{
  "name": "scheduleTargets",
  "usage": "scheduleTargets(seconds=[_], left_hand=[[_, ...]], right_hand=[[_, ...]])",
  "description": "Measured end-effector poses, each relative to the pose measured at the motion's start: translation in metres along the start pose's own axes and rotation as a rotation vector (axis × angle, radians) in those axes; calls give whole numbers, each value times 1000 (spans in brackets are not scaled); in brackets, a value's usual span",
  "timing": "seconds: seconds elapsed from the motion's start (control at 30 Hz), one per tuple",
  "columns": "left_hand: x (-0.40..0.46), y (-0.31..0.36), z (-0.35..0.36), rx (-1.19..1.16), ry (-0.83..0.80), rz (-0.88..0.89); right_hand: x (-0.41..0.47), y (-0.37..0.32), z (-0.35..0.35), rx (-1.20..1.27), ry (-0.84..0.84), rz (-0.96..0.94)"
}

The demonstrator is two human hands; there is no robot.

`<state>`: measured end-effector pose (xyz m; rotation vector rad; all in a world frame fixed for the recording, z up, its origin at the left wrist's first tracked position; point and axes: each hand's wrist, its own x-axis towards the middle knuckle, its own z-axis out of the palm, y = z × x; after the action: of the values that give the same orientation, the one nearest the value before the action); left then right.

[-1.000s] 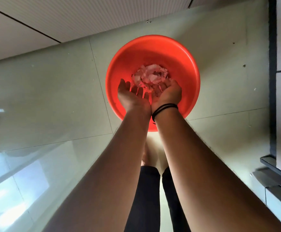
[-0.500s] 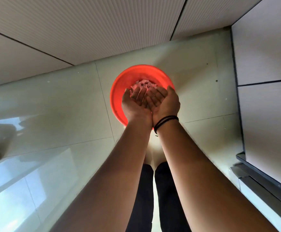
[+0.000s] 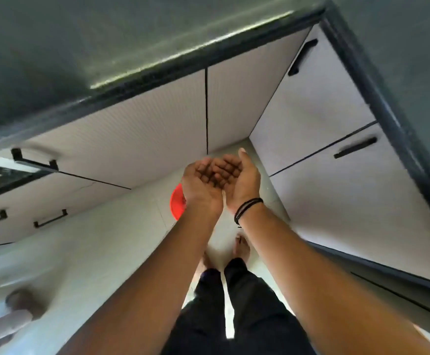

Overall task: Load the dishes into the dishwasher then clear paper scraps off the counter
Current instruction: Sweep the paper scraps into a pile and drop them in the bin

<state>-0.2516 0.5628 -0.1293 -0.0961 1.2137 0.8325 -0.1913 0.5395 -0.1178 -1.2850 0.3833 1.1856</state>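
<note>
2 cupped hands held palm-up over the floor, nothing in them.

The left hand (image 3: 200,184) and right hand (image 3: 237,179) are pressed side by side, fingers loosely curled upward into 1 shallow cup; no paper scraps show in either palm. A black band (image 3: 247,208) circles the right wrist. The red basin (image 3: 177,202) stands on the pale tiled floor (image 3: 101,252) just left of and below the left hand, mostly hidden behind it; its contents cannot be told, and only a curved slice of rim shows, so no long axis can be read. The dark counter edge (image 3: 157,73) runs far across the top, white cabinet doors (image 3: 137,139) beneath it, more at right.
</note>
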Motion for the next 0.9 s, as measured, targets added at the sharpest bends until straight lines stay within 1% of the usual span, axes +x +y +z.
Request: scheduleTargets(seconds=[0.07, 0.17, 0.3, 0.4, 0.53, 0.63, 0.8, 0.87, 0.9], left_hand=[[-45, 15, 23, 68, -76, 11], [-98, 27, 59, 107, -187, 43], [-138, 18, 109, 173, -301, 76], [-144, -1, 145, 206, -336, 75], [-147, -26, 198, 222, -369, 107], [-143, -37, 230, 259, -422, 121], [-130, -45, 270, 291, -453, 138], [-122, -48, 282, 366, -476, 199], [-117, -50, 286, 441, -489, 267]], right_hand=[[-39, -34, 6, -9, -60, -54], [-79, -78, 9, -13, -136, -150], [-106, -129, -5, 113, -148, -240], [-103, -162, -13, 153, -126, -266], [-85, -224, -20, 153, -116, -299], [-71, -264, -24, 165, -141, -321], [-53, -299, -25, 141, -220, -302], [-42, -309, -25, 135, -238, -300], [-36, -313, -25, 131, -243, -300]])
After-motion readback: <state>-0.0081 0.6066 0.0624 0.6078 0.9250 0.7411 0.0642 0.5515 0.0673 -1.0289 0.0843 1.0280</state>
